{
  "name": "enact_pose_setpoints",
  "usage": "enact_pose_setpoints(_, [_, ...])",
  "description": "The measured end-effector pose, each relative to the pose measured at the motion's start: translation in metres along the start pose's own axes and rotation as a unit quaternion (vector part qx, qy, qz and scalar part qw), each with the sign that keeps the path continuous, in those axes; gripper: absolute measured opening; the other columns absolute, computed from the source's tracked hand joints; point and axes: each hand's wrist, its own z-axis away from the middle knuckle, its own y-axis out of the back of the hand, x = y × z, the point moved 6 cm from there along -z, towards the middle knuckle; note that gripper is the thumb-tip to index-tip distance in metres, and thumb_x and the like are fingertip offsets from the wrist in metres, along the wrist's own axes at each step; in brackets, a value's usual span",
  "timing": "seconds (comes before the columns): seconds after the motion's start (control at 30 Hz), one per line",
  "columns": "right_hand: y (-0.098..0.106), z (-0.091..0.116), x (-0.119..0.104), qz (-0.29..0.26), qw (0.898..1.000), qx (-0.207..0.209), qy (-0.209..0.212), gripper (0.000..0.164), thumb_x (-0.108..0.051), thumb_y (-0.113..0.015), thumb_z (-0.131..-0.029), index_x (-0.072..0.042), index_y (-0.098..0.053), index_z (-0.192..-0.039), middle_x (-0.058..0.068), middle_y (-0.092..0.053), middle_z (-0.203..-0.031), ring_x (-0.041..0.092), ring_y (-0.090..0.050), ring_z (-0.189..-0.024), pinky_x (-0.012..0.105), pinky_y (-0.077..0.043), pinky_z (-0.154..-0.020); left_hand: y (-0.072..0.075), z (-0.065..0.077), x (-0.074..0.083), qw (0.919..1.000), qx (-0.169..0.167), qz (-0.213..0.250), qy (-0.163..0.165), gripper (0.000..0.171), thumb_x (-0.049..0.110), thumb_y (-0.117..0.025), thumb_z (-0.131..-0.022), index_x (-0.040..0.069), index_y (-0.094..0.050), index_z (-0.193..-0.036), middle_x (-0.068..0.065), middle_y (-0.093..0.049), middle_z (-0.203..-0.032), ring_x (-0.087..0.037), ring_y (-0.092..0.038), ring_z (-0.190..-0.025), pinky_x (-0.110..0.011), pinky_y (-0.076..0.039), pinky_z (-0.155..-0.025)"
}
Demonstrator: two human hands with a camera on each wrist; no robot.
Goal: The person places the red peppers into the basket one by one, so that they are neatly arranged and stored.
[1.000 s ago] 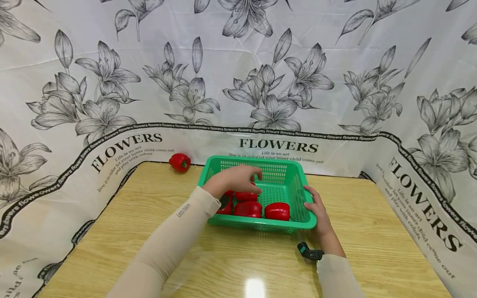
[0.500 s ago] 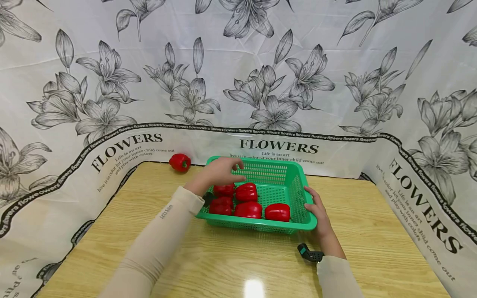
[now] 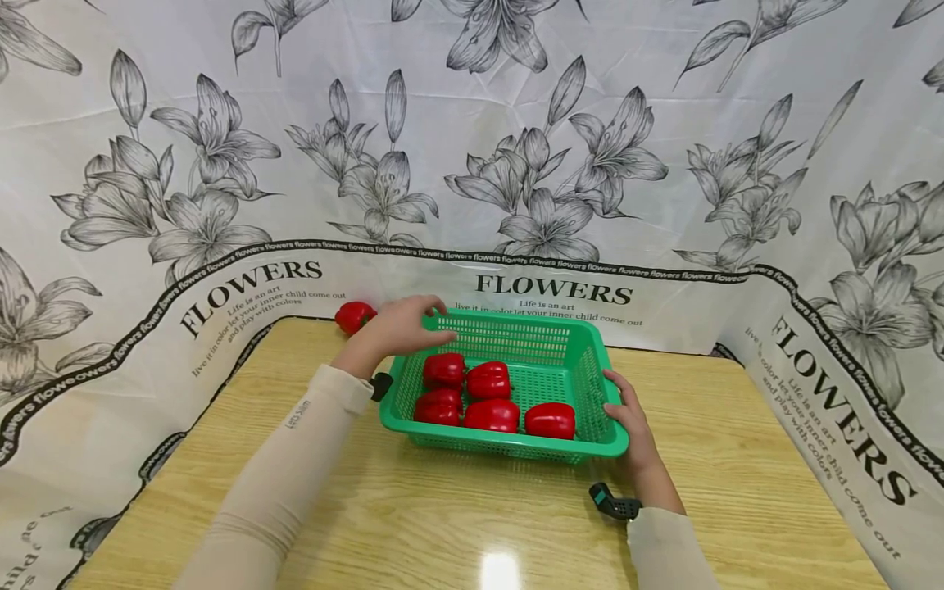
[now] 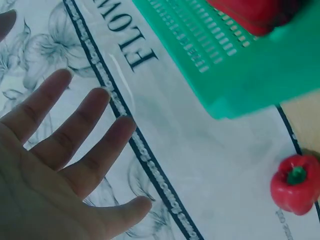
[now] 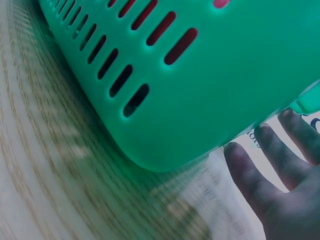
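Note:
A green plastic basket (image 3: 509,445) with slotted walls stands on the table. Several red bell peppers (image 3: 491,415) lie in its left and front parts. My left hand (image 3: 401,325) hovers over the basket's back left corner, fingers spread and holding nothing; the left wrist view shows its bare palm (image 4: 55,170). Just behind that hand, outside the basket, a lone red bell pepper (image 3: 351,317) sits at the table's back edge, partly covered by the hand. My right hand (image 3: 636,426) grips the basket's right rim, with fingers (image 5: 250,175) against the outer wall.
The wood-grain table (image 3: 413,516) reaches to a white flower-printed cloth (image 3: 398,205) hanging behind and along both sides. A black wrist device (image 3: 614,501) sits by the right cuff, and another (image 3: 380,386) by the left.
My left hand has moved left and back from above the peppers to the basket's back left corner, uncovering the peppers on that side. The right hand and basket stay put.

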Motion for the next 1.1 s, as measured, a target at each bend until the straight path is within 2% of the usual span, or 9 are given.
enact_pose_setpoints(0.23, [-0.001, 0.001, 0.0, -0.005, 1.0, 0.0, -0.014, 0.052, -0.024, -0.029, -0.092, -0.032, -0.02, -0.142, 0.005, -0.013, -0.148, 0.025, -0.025, -0.124, 0.027, -0.041, -0.085, 0.008, 0.005, -0.021, 0.9996, 0.023, 0.003, 0.017, 0.058, 0.055, -0.056, -0.079, 0.019, -0.05, -0.124, -0.01, -0.056, -0.123, -0.028, -0.054, -0.109, -0.052, -0.04, -0.092])
enact_pose_setpoints(0.37, [-0.002, 0.002, -0.001, -0.014, 1.0, -0.004, -0.008, 0.052, -0.023, -0.029, -0.092, -0.03, -0.019, -0.142, 0.006, -0.015, -0.147, 0.024, -0.028, -0.12, 0.026, -0.044, -0.084, 0.01, 0.007, -0.032, 0.9992, 0.028, 0.007, 0.027, 0.062, 0.056, -0.056, -0.079, 0.018, -0.047, -0.127, -0.009, -0.053, -0.127, -0.028, -0.052, -0.112, -0.049, -0.043, -0.091])
enact_pose_setpoints(0.5, [-0.001, 0.001, -0.002, -0.019, 1.0, -0.004, -0.002, 0.052, -0.021, -0.03, -0.091, -0.029, -0.02, -0.142, 0.006, -0.016, -0.146, 0.024, -0.031, -0.117, 0.027, -0.045, -0.083, 0.009, 0.008, -0.044, 0.9987, 0.037, 0.002, 0.034, 0.066, 0.058, -0.055, -0.079, 0.017, -0.045, -0.13, -0.01, -0.049, -0.13, -0.029, -0.048, -0.117, -0.049, -0.041, -0.094])
enact_pose_setpoints(0.73, [0.001, 0.0, 0.001, -0.014, 1.0, -0.003, -0.01, 0.052, -0.024, -0.03, -0.091, -0.032, -0.02, -0.142, 0.006, -0.015, -0.147, 0.025, -0.027, -0.122, 0.026, -0.044, -0.085, 0.008, 0.009, -0.064, 0.9975, 0.055, 0.007, 0.044, 0.067, 0.055, -0.055, -0.08, 0.018, -0.042, -0.134, -0.01, -0.043, -0.136, -0.03, -0.042, -0.124, -0.052, -0.038, -0.097])
enact_pose_setpoints(1.1, [-0.001, -0.001, -0.001, -0.021, 1.0, -0.011, -0.001, 0.052, -0.021, -0.027, -0.092, -0.03, -0.018, -0.143, 0.006, -0.015, -0.146, 0.027, -0.028, -0.122, 0.028, -0.046, -0.086, 0.006, 0.011, -0.09, 0.9935, 0.09, -0.003, 0.069, 0.06, 0.046, -0.057, -0.082, 0.019, -0.043, -0.133, -0.011, -0.045, -0.133, -0.029, -0.044, -0.119, -0.057, -0.031, -0.097])
